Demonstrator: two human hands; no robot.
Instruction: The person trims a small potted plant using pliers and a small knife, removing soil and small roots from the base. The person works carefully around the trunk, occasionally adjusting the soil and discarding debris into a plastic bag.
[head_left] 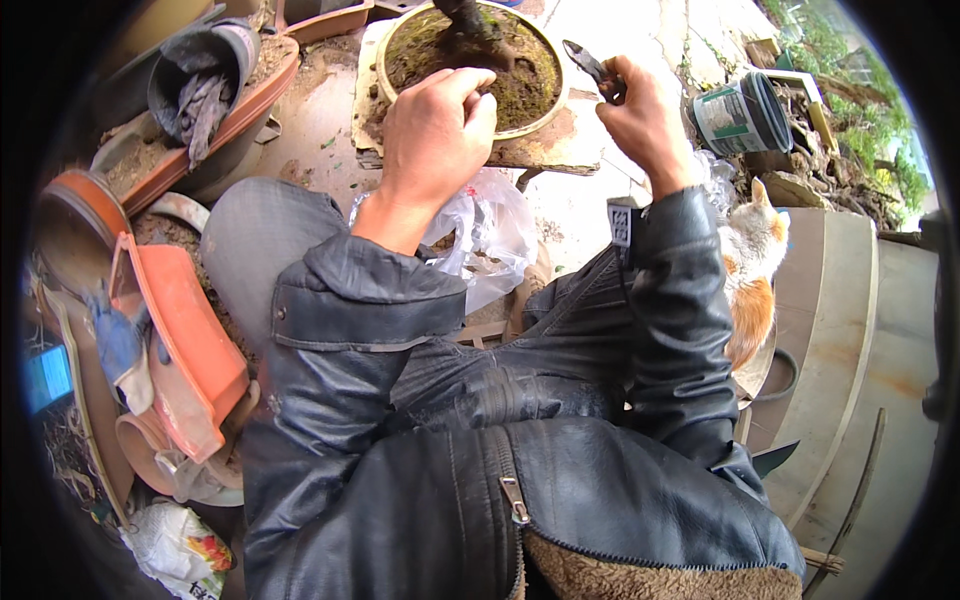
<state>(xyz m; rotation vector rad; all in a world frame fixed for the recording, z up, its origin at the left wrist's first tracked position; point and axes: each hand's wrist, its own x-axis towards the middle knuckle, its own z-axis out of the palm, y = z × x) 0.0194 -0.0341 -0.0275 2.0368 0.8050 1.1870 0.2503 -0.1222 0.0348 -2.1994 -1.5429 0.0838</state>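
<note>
A round cream-rimmed pot [523, 130] of mossy soil [530, 88] stands in front of me, with a thick dark trunk [470, 25] rising from it. My left hand [438, 130] is closed in a pinch over the near left part of the soil; whatever lies between its fingertips is hidden. To the right of the pot, my right hand [640, 110] is wrapped round a small dark metal hand tool [584, 60]. The tool's narrow pointed end sticks out toward the pot, apart from its rim. My fingers cover its handle, so its exact kind is unclear.
Under the pot is a worn wooden board [550, 155]. A clear plastic bag [490, 235] hangs below it. An orange-and-white cat [752, 290] sits by my right arm. A dark bucket [742, 115] lies tipped beyond. Orange planters [185, 340] and a grey pot [205, 80] crowd the left.
</note>
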